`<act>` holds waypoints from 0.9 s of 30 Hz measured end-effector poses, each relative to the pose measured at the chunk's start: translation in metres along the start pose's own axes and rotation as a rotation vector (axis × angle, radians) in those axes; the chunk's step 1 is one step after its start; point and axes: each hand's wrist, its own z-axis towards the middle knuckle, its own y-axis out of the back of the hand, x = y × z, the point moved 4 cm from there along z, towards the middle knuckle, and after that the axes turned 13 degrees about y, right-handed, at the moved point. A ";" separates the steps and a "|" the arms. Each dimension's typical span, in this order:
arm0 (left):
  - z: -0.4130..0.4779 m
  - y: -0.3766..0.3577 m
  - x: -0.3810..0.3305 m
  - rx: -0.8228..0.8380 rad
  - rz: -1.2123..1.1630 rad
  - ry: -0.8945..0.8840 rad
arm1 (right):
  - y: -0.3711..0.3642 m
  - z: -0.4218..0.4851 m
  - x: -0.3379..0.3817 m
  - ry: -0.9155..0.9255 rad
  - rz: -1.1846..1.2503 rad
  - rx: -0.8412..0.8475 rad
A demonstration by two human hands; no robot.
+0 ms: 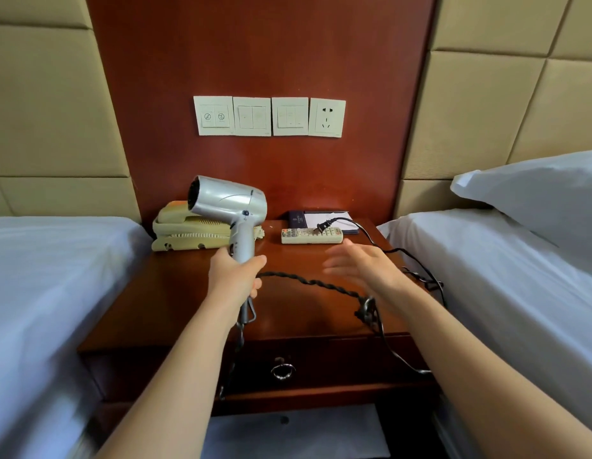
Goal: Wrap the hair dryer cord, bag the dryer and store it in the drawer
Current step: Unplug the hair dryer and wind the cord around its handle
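The handle of the hair dryer is gripped by the left hand just left of the middle of the frame, with the fingers wrapped fully round it. The dryer is held upright above the nightstand, its silver barrel pointed toward the upper left. The right hand is spread open and blurred, right of centre, and nothing is held in it; it is raised above the wooden top, just in front of the remote control.

The black cord is seen leaving the base of the handle below the left hand. A twisted stretch of it is drawn across the middle of the frame to a knotted tangle beneath the right wrist. From there part of it hangs over the front edge of the nightstand, and another run loops back along the right side to the plug, which is laid on the remote control, not in the wall socket above.

A beige telephone is set behind the dryer at the back left of the top, and a dark notepad folder at the back right. The drawer below is closed, its ring pull at lower centre. White beds are seen on both sides, with a pillow at the right edge.
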 end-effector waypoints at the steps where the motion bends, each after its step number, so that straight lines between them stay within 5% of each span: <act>1: 0.000 -0.002 0.000 -0.004 0.016 -0.008 | -0.006 -0.002 0.007 -0.079 0.086 0.065; 4: -0.002 -0.007 0.001 -0.029 0.080 -0.037 | -0.031 -0.012 0.022 -0.233 0.017 0.321; 9: -0.012 -0.011 -0.001 -0.056 0.108 -0.092 | -0.068 -0.017 0.016 -0.268 -0.031 0.363; 16: -0.007 0.005 -0.004 0.025 -0.243 0.019 | -0.043 0.004 0.026 0.184 -0.638 0.191; 22: 0.001 0.027 -0.003 0.034 -0.760 0.240 | -0.003 0.003 0.005 0.109 -0.921 -0.139; 27: 0.004 0.027 0.008 0.115 -1.066 0.350 | -0.040 0.004 0.011 0.397 -1.438 -0.061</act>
